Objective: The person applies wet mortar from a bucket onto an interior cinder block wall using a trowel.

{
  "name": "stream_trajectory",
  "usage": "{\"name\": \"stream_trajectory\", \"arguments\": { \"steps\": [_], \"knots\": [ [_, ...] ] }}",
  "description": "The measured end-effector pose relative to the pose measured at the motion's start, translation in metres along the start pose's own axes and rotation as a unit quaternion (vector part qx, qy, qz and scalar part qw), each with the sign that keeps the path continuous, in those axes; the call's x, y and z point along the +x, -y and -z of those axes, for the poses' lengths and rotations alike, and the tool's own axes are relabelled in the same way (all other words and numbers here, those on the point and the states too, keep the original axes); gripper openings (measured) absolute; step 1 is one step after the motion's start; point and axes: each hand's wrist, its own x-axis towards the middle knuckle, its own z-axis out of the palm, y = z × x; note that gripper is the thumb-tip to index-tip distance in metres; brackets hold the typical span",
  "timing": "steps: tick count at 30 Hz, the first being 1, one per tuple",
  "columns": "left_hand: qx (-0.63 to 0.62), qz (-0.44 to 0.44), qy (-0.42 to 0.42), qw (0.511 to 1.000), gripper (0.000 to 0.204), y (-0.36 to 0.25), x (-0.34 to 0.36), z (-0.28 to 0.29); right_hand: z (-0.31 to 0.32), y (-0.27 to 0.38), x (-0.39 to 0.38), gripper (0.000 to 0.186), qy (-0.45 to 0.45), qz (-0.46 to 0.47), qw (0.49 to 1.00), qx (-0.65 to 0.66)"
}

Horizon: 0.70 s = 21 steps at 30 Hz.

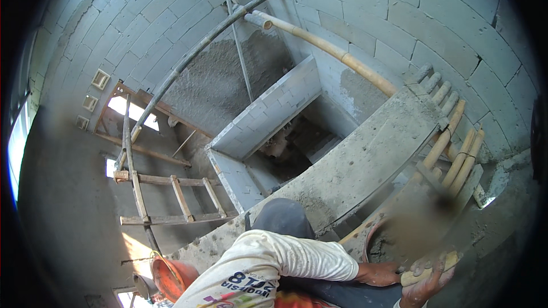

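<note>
At the lower right, my right hand is wrapped around a pale yellow block, long and rounded at its ends; I cannot make out its exact kind. My left hand comes across from the left in a long white sleeve, and its fingers are closed at the block's left end. Just beyond both hands stands a round container with grey wet mortar in it. A blurred smear covers part of the view above my hands and hides some of the container.
A mortar-spattered concrete ledge runs diagonally, with a deep opening beyond it. Bamboo poles lie at the right; a long pole crosses above. A wooden ladder-like frame and an orange bucket are at the left.
</note>
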Motion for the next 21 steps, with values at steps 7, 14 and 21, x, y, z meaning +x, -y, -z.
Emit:
{"name": "stream_trajectory", "arguments": {
  "steps": [7,14,21],
  "knots": [
    [0.02,0.059,0.008,0.998,0.059,0.007,0.0,0.003,0.015,-0.003,0.012,0.036,0.113,0.068,0.974,-0.186],
    [0.042,0.114,0.021,0.992,0.069,0.014,0.001,0.001,0.068,-0.036,0.011,0.064,0.155,0.337,0.845,-0.386],
    [-0.106,0.114,0.05,0.987,0.079,0.002,0.0,0.002,0.03,-0.001,0.024,0.059,0.157,0.578,0.686,-0.414]
  ]
}}
